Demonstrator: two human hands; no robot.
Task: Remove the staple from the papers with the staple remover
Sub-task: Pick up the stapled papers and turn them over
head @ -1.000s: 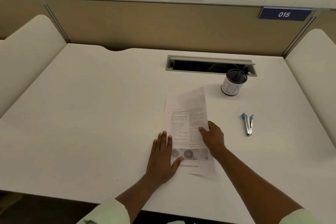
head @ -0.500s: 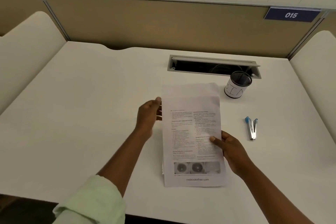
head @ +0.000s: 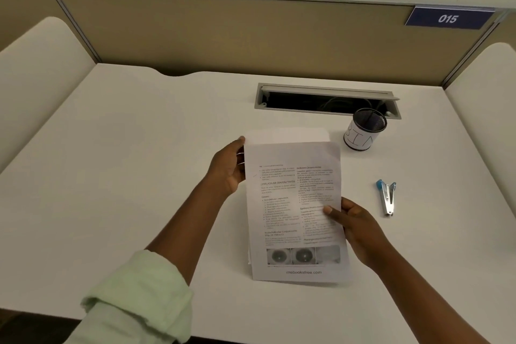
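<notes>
The printed papers [head: 290, 204] are raised off the white desk and tilted toward me, text and three eye photos facing up. My left hand [head: 227, 169] grips their upper left edge, thumb on top near the corner. My right hand [head: 356, 225] pinches the right edge, thumb on the print. A small staple mark may show near the upper left of the top sheet, too faint to be sure. The staple remover [head: 386, 197], metal with a blue tip, lies flat on the desk to the right of the papers, untouched.
A black mesh cup with a white label [head: 363, 131] stands behind the remover. An open cable slot [head: 326, 100] runs along the back of the desk [head: 125, 176]. Beige partitions close in the back and both sides.
The papers went from lying flat under both hands to being lifted up. My left hand moved from the bottom left to the upper left edge; my right hand took the right edge.
</notes>
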